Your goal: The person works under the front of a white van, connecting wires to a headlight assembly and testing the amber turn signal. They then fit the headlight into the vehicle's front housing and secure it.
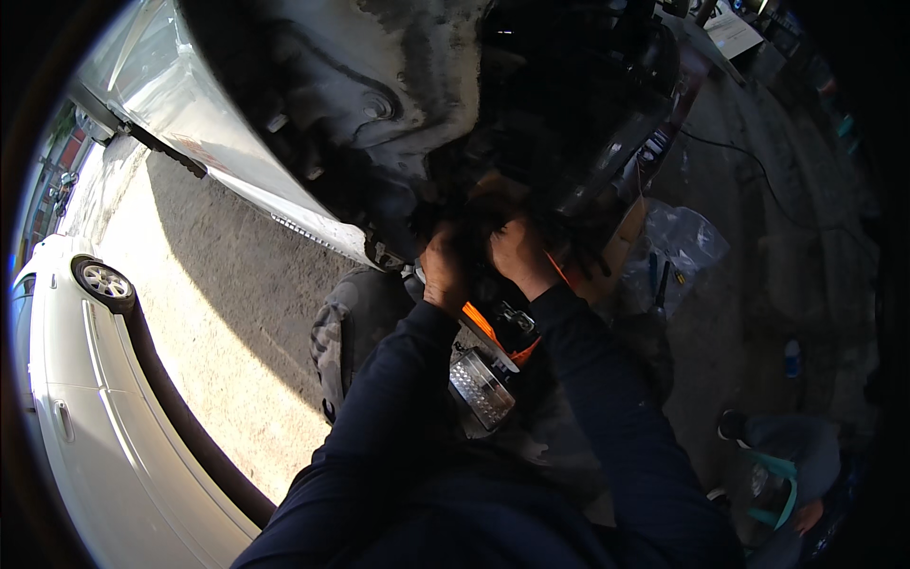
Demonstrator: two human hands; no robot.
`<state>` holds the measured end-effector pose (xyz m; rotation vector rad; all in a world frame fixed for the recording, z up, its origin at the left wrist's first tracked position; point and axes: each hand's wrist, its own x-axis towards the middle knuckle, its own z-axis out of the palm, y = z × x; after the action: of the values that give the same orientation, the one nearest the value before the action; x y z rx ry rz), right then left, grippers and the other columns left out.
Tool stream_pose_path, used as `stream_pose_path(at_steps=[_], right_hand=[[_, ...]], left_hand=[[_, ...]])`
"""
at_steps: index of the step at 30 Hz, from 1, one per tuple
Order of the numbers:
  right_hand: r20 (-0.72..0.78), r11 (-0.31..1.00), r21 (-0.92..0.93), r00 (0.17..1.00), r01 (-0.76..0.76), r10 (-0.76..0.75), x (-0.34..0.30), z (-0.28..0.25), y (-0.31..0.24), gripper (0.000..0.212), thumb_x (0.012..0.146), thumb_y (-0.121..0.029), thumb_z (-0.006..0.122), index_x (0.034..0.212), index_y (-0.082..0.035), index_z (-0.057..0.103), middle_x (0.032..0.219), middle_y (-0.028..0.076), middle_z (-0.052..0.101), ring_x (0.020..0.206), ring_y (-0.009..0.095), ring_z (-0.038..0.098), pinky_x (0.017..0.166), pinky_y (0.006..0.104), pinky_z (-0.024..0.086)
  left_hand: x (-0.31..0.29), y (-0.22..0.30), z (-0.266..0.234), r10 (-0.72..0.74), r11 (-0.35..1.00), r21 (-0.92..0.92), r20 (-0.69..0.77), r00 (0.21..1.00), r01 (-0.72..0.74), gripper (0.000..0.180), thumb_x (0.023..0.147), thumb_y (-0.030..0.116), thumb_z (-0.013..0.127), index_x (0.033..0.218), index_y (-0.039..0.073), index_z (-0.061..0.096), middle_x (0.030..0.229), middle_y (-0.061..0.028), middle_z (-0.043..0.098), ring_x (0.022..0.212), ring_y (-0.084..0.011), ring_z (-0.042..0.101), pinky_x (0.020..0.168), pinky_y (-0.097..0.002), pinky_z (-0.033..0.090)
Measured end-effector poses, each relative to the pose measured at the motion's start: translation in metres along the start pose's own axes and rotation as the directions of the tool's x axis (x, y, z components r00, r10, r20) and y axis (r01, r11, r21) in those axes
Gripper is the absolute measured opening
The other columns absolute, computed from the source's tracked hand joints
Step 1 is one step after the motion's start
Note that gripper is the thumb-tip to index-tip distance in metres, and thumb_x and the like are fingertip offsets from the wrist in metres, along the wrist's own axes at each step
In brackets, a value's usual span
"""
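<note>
Both my forearms, in dark sleeves, reach forward into the shadowed underside of a vehicle. My left hand (444, 267) is up against the dark parts there, just right of the end of a pale body panel (275, 190). Close beside it, my right hand (519, 251) reaches into the same dark gap. The fingers of both hands are lost in shadow, so what they touch or hold cannot be made out. Above them is a grey metal panel (408, 104) of the vehicle. Below the hands lie an orange-edged object (483, 324) and a shiny metal piece with a dimpled surface (482, 389).
On the right, a clear plastic bag (687, 248) lies by a piece of cardboard (627, 228) and dark-handled tools (661, 286). A black cable (758, 163) crosses the floor. Another person (806, 455) is at lower right by a teal stool (785, 488). A white car (104, 408) stands left.
</note>
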<state>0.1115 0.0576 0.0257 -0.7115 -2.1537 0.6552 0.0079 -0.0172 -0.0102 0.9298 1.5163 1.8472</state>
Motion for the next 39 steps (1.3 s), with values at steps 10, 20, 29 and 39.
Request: stream_pose_path(at_steps=[10, 20, 29, 39], right_hand=[[-0.063, 0.904, 0.406, 0.983, -0.135, 0.175, 0.003, 0.001, -0.008, 0.027, 0.094, -0.005, 0.053, 0.117, 0.001, 0.064, 0.114, 0.014, 0.071, 0.105, 0.026, 0.068, 0.091, 0.0344, 0.051], [-0.131, 1.000, 0.000, 0.991, 0.010, -0.010, -0.001, 0.013, -0.002, 0.028, 0.096, -0.010, 0.056, 0.123, -0.005, 0.061, 0.113, 0.016, 0.067, 0.104, 0.033, 0.067, 0.090, 0.0373, 0.052], [0.116, 0.982, -0.078, 0.980, 0.172, -0.163, 0.019, -0.005, 0.021, 0.038, 0.091, -0.017, 0.063, 0.128, -0.013, 0.061, 0.127, 0.012, 0.061, 0.121, 0.027, 0.056, 0.099, 0.0371, 0.048], [0.218, 0.911, 0.364, 0.969, -0.193, 0.118, 0.020, 0.007, 0.021, 0.040, 0.090, -0.016, 0.065, 0.129, -0.007, 0.058, 0.130, 0.014, 0.060, 0.125, 0.029, 0.054, 0.107, 0.0380, 0.044]], left_hand=[[-0.004, 0.011, -0.007, 0.260, 0.754, 0.589, 0.139, 0.956, -0.291, 0.025, 0.091, 0.013, 0.055, 0.111, 0.003, 0.067, 0.104, -0.0231, 0.067, 0.102, -0.0363, 0.060, 0.093, -0.0431, 0.046], [0.007, 0.011, 0.009, 0.116, 0.956, 0.282, -0.121, 0.986, -0.078, 0.037, 0.098, 0.026, 0.055, 0.120, -0.004, 0.056, 0.121, -0.0283, 0.057, 0.113, -0.0434, 0.054, 0.095, -0.0448, 0.044], [0.006, 0.013, -0.006, 0.247, 0.644, 0.716, 0.140, 0.959, -0.271, 0.021, 0.091, 0.018, 0.058, 0.101, 0.003, 0.068, 0.102, -0.0177, 0.069, 0.091, -0.0364, 0.067, 0.081, -0.0449, 0.052], [0.004, -0.001, -0.013, 0.374, 0.539, 0.743, 0.212, 0.903, -0.397, 0.024, 0.086, 0.014, 0.061, 0.107, 0.003, 0.067, 0.104, -0.0159, 0.068, 0.091, -0.0359, 0.067, 0.078, -0.0445, 0.053]])
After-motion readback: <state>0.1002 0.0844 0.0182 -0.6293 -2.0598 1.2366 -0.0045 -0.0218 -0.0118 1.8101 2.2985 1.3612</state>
